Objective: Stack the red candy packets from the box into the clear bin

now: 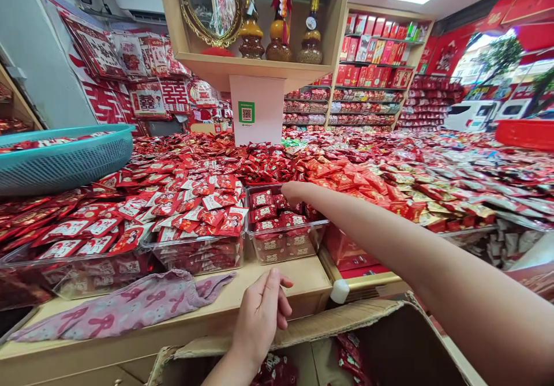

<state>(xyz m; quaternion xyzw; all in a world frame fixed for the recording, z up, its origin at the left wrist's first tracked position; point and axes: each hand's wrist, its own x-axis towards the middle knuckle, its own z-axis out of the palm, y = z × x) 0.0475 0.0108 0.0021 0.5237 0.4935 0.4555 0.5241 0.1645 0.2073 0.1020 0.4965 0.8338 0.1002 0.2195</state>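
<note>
My right hand reaches over the back right part of a clear plastic bin that holds dark red packets; its fingers are hidden behind the wrist and among the packets. In front of that bin, my left hand hovers over the near edge of the counter, fingers loosely curled, with nothing visible in it. Below both arms stands an open cardboard box with more dark red packets inside.
Clear bins of red and white packets stand to the left, with a pink patterned cloth before them. A blue basket sits far left. A white-capped object rises by the box. Red packets cover the counter behind.
</note>
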